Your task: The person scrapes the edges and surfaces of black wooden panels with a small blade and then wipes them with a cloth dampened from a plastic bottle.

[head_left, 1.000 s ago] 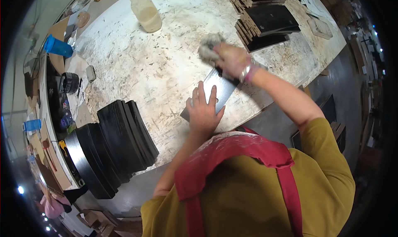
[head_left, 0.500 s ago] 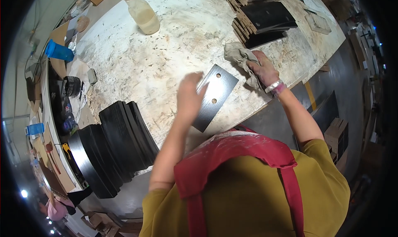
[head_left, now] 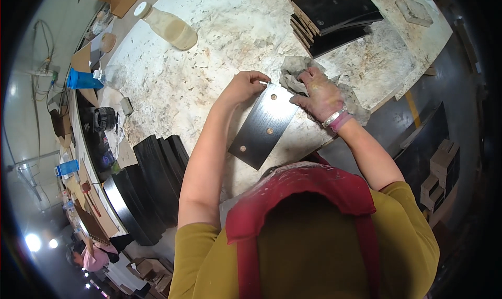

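A black rectangular wooden board (head_left: 260, 122) with three round holes lies on the white worktable in front of me, close to its near edge. At its far left corner, my left hand (head_left: 248, 87) is closed, thumb and fingertips pinching the corner. My right hand (head_left: 321, 97), with a band and bracelet at the wrist, is on the right side of the board. It grips a crumpled grey rag (head_left: 301, 68), which bunches beyond the fingers and spreads out beside the wrist. The right thumb points toward the board's right edge.
Stacks of black boards stand at the far right (head_left: 337, 11) and near left (head_left: 151, 189). A bottle of cloudy liquid (head_left: 175, 31) stands at the back left. A pale block (head_left: 414, 11) lies far right. Another person (head_left: 97, 254) is in the distance at lower left.
My left hand has moved from the board's left side to its far corner, uncovering a third hole. My right hand has come closer to the board with the rag. The view has shifted slightly.
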`<move>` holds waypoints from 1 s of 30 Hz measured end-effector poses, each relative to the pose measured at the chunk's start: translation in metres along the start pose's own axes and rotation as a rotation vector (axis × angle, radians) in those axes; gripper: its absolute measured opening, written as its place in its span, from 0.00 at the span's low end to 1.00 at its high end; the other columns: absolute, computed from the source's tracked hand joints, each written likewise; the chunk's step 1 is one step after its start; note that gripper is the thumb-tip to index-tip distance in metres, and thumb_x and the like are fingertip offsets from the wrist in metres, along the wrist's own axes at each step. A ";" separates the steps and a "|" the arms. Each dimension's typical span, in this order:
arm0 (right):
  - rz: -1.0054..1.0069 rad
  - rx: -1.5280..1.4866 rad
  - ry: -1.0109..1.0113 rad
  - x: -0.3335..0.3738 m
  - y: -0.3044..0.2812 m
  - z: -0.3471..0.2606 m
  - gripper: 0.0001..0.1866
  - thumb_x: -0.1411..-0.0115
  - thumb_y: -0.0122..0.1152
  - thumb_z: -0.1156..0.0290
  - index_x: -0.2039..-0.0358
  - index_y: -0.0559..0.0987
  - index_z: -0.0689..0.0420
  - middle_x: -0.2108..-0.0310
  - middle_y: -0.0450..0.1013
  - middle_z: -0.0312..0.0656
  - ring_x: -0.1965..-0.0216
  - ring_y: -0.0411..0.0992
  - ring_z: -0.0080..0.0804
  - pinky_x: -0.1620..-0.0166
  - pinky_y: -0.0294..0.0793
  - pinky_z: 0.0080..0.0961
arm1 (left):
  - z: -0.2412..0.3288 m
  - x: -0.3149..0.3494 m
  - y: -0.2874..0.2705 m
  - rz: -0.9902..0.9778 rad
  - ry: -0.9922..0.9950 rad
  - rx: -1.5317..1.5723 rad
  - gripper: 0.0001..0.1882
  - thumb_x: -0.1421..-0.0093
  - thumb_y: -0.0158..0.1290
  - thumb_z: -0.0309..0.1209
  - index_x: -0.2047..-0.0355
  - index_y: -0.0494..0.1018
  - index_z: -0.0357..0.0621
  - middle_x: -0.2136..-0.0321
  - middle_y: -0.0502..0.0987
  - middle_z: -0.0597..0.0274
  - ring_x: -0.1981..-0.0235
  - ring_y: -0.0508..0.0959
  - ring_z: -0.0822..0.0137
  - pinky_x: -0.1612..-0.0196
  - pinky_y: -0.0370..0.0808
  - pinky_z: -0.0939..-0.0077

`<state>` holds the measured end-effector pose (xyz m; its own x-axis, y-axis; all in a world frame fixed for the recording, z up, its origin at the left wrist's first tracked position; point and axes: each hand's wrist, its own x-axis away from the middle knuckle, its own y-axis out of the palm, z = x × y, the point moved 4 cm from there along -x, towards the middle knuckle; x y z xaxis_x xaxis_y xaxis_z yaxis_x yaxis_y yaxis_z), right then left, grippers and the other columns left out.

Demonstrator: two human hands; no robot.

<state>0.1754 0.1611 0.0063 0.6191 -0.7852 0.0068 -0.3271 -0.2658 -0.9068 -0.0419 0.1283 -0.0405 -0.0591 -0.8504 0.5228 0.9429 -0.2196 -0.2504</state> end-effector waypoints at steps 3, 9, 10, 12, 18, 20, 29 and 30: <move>-0.045 -0.018 0.017 0.001 -0.003 -0.002 0.27 0.51 0.68 0.55 0.57 0.73 0.58 0.51 0.66 0.52 0.53 0.71 0.49 0.53 0.74 0.38 | 0.002 -0.001 0.001 0.070 0.008 0.028 0.11 0.49 0.55 0.21 0.64 0.80 0.42 0.83 0.69 0.72 0.79 0.65 0.79 0.74 0.64 0.82; -0.034 -0.038 -0.016 0.001 -0.003 -0.001 0.26 0.50 0.67 0.55 0.57 0.73 0.59 0.51 0.66 0.52 0.53 0.71 0.49 0.52 0.73 0.38 | 0.014 0.002 0.007 0.081 -0.011 0.006 0.05 0.44 0.55 0.23 0.66 0.78 0.39 0.78 0.74 0.70 0.77 0.70 0.79 0.73 0.67 0.84; -0.029 -0.039 -0.019 0.000 -0.004 -0.001 0.26 0.50 0.67 0.55 0.57 0.73 0.59 0.51 0.66 0.52 0.53 0.71 0.49 0.52 0.73 0.38 | 0.016 0.002 0.008 0.079 -0.024 0.044 0.06 0.44 0.54 0.22 0.66 0.77 0.39 0.77 0.74 0.70 0.77 0.70 0.79 0.73 0.68 0.84; -0.065 -0.034 0.008 0.000 -0.006 -0.001 0.26 0.50 0.67 0.55 0.56 0.73 0.60 0.51 0.67 0.52 0.53 0.71 0.48 0.52 0.73 0.38 | 0.016 0.004 0.006 0.078 -0.033 0.079 0.06 0.43 0.53 0.22 0.65 0.77 0.39 0.77 0.74 0.69 0.77 0.70 0.79 0.73 0.68 0.85; -0.006 -0.041 -0.008 0.003 -0.003 -0.001 0.26 0.50 0.67 0.55 0.56 0.74 0.60 0.52 0.67 0.52 0.53 0.71 0.48 0.52 0.74 0.38 | 0.013 0.004 0.004 -0.023 -0.104 0.186 0.06 0.41 0.52 0.22 0.64 0.76 0.39 0.74 0.75 0.69 0.78 0.70 0.79 0.74 0.70 0.86; -0.038 -0.045 0.013 0.002 -0.007 -0.004 0.26 0.50 0.67 0.55 0.56 0.74 0.60 0.52 0.67 0.52 0.53 0.71 0.48 0.52 0.73 0.37 | 0.011 0.001 0.004 -0.013 -0.102 0.143 0.06 0.41 0.53 0.22 0.63 0.76 0.39 0.74 0.75 0.69 0.78 0.70 0.79 0.73 0.71 0.86; 0.009 -0.028 0.032 0.007 -0.009 -0.004 0.26 0.50 0.67 0.56 0.56 0.74 0.59 0.53 0.68 0.51 0.53 0.70 0.48 0.52 0.73 0.38 | 0.012 0.004 0.007 -0.009 -0.038 0.192 0.04 0.42 0.56 0.26 0.67 0.76 0.40 0.77 0.75 0.69 0.78 0.71 0.79 0.75 0.70 0.84; 0.006 -0.032 0.037 0.006 -0.008 -0.004 0.26 0.50 0.67 0.56 0.56 0.74 0.58 0.53 0.68 0.51 0.52 0.70 0.48 0.52 0.73 0.38 | 0.011 0.001 0.008 -0.009 -0.038 0.194 0.04 0.42 0.56 0.26 0.67 0.76 0.40 0.77 0.75 0.69 0.78 0.71 0.79 0.75 0.70 0.84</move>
<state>0.1795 0.1563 0.0155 0.5905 -0.8069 0.0171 -0.3544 -0.2783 -0.8927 -0.0307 0.1308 -0.0330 -0.0588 -0.8293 0.5557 0.9881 -0.1275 -0.0856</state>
